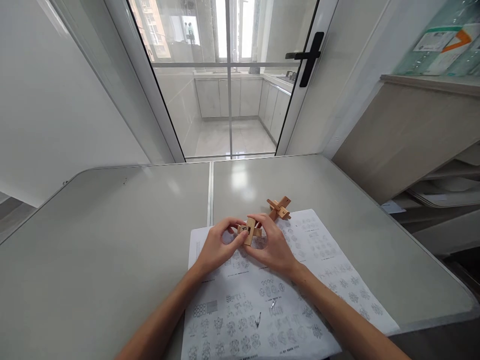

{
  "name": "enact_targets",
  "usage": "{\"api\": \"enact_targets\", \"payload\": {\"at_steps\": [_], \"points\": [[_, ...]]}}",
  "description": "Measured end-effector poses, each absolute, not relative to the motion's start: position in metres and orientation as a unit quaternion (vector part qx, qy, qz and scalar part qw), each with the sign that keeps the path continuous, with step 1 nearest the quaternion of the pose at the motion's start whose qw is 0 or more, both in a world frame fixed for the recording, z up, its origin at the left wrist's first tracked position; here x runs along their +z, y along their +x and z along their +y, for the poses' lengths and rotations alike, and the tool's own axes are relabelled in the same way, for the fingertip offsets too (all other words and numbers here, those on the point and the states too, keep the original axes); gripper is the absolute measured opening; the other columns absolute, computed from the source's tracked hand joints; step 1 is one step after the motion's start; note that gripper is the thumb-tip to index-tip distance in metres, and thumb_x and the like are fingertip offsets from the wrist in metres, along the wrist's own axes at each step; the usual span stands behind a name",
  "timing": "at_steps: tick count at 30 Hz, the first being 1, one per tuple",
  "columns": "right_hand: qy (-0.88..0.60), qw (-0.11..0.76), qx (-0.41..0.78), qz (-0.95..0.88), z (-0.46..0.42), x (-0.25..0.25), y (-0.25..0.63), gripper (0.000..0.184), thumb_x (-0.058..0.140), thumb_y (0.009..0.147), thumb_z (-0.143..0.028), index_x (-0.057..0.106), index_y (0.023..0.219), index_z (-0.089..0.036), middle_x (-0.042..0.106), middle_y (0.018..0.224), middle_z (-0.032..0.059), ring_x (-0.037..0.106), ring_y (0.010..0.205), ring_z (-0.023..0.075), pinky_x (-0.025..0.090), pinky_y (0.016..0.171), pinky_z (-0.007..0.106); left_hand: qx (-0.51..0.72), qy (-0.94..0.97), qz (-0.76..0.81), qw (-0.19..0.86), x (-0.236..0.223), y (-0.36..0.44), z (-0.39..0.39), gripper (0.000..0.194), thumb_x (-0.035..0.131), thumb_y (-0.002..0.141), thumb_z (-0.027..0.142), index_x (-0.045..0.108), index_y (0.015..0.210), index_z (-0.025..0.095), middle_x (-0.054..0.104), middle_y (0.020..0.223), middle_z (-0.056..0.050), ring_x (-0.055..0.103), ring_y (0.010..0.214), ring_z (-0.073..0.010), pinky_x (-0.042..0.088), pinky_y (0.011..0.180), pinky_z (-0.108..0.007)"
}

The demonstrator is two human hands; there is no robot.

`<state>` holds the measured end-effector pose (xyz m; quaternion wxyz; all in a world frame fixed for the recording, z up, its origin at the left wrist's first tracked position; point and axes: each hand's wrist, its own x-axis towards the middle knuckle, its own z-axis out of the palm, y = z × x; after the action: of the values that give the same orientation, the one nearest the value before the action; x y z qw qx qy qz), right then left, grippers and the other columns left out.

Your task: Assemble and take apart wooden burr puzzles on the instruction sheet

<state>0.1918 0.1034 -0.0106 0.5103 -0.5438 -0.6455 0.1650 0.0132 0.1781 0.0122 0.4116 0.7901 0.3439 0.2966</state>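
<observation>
Between my two hands is a small cluster of light wooden puzzle pieces, some crossing each other, with a dark printed mark on one. My left hand pinches the cluster from the left, its thumb on the near face. From the right, my right hand grips it with thumb below and fingers on top. Just beyond the right hand lies another group of interlocked wooden pieces, darker and lighter bars crossing. Under both hands is a large printed instruction sheet covered in small assembly drawings.
The grey table has a seam down its middle. Behind it stands a glass door with a black handle. At the right is a shelf unit with plastic bottles on top.
</observation>
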Motion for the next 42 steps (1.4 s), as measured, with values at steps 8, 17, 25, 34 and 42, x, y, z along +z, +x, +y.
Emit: {"api": "enact_targets", "payload": {"at_steps": [8, 17, 25, 34, 42], "points": [[-0.541, 0.51, 0.157, -0.65, 0.1034, -0.0115, 0.1927, 0.05, 0.076, 0.086, -0.024, 0.056, 0.132, -0.029, 0.066, 0.122, 0.0091, 0.066, 0.111, 0.0284, 0.059, 0.093, 0.046, 0.299, 0.783, 0.348, 0.42, 0.0128, 0.0139, 0.1769, 0.021, 0.065, 0.096, 0.036, 0.071, 0.112, 0.024, 0.076, 0.11, -0.005, 0.066, 0.091, -0.0197, 0.055, 0.09, -0.037], [-0.534, 0.507, 0.145, -0.661, 0.1034, -0.0134, 0.194, 0.05, 0.075, 0.088, -0.025, 0.055, 0.134, -0.029, 0.066, 0.125, 0.0097, 0.066, 0.116, 0.0294, 0.059, 0.097, 0.048, 0.316, 0.785, 0.344, 0.406, 0.0126, 0.0132, 0.1766, 0.019, 0.067, 0.094, 0.032, 0.072, 0.11, 0.024, 0.077, 0.11, -0.005, 0.069, 0.093, -0.0203, 0.057, 0.088, -0.036], [-0.52, 0.506, 0.141, -0.674, 0.1031, -0.0134, 0.1929, 0.052, 0.075, 0.088, -0.021, 0.054, 0.135, -0.03, 0.066, 0.126, 0.0094, 0.067, 0.117, 0.0288, 0.06, 0.097, 0.048, 0.319, 0.777, 0.357, 0.408, 0.0089, 0.0145, 0.1771, 0.018, 0.066, 0.094, 0.031, 0.073, 0.108, 0.023, 0.077, 0.109, -0.005, 0.069, 0.091, -0.0201, 0.057, 0.086, -0.035], [-0.514, 0.51, 0.147, -0.673, 0.1027, -0.0148, 0.1935, 0.057, 0.075, 0.085, -0.019, 0.053, 0.137, -0.03, 0.066, 0.126, 0.009, 0.067, 0.115, 0.0288, 0.061, 0.096, 0.048, 0.299, 0.775, 0.357, 0.427, 0.0106, 0.0143, 0.179, 0.025, 0.063, 0.099, 0.043, 0.073, 0.108, 0.022, 0.077, 0.108, -0.005, 0.068, 0.088, -0.0192, 0.057, 0.083, -0.033], [-0.516, 0.517, 0.152, -0.666, 0.1026, -0.0114, 0.193, 0.059, 0.076, 0.084, -0.022, 0.053, 0.137, -0.03, 0.066, 0.126, 0.0086, 0.067, 0.114, 0.0285, 0.061, 0.094, 0.047, 0.306, 0.768, 0.354, 0.437, 0.012, 0.0141, 0.178, 0.029, 0.062, 0.1, 0.048, 0.073, 0.108, 0.022, 0.076, 0.106, -0.006, 0.067, 0.084, -0.0186, 0.058, 0.082, -0.034]]}}
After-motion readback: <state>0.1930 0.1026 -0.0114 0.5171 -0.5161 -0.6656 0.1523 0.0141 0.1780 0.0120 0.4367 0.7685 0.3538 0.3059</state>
